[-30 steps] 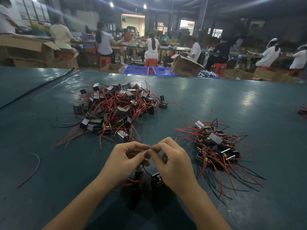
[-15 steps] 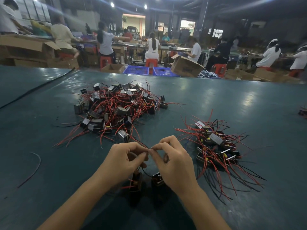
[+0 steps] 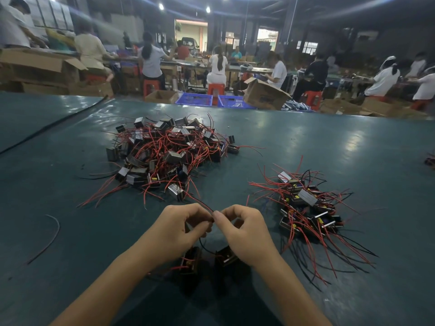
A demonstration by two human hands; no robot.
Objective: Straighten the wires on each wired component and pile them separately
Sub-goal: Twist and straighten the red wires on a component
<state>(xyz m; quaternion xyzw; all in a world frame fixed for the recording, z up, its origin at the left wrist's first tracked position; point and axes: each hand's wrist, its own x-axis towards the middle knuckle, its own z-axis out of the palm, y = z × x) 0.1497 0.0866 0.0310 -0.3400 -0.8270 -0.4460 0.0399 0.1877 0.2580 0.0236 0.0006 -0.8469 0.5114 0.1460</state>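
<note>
My left hand [image 3: 179, 229] and my right hand [image 3: 244, 231] meet fingertip to fingertip near the table's front, both pinching a thin red wire [image 3: 200, 202] that runs up and left from them. Two small dark wired components [image 3: 190, 258] [image 3: 226, 256] hang or lie just below my hands, partly hidden by them. A large tangled heap of components with red wires [image 3: 164, 151] lies beyond on the left. A second, smaller pile with red and black wires [image 3: 306, 208] lies to the right.
The green table surface [image 3: 341, 142] stretches wide around both piles. A loose dark wire [image 3: 50, 234] curves at the left. One more component [image 3: 430, 160] shows at the right edge. Beyond the far edge are blue crates [image 3: 194, 99], cardboard boxes and seated people.
My hands stay together on the wire, shifting only slightly; the pinched red wire now shows running up and left from my fingertips.
</note>
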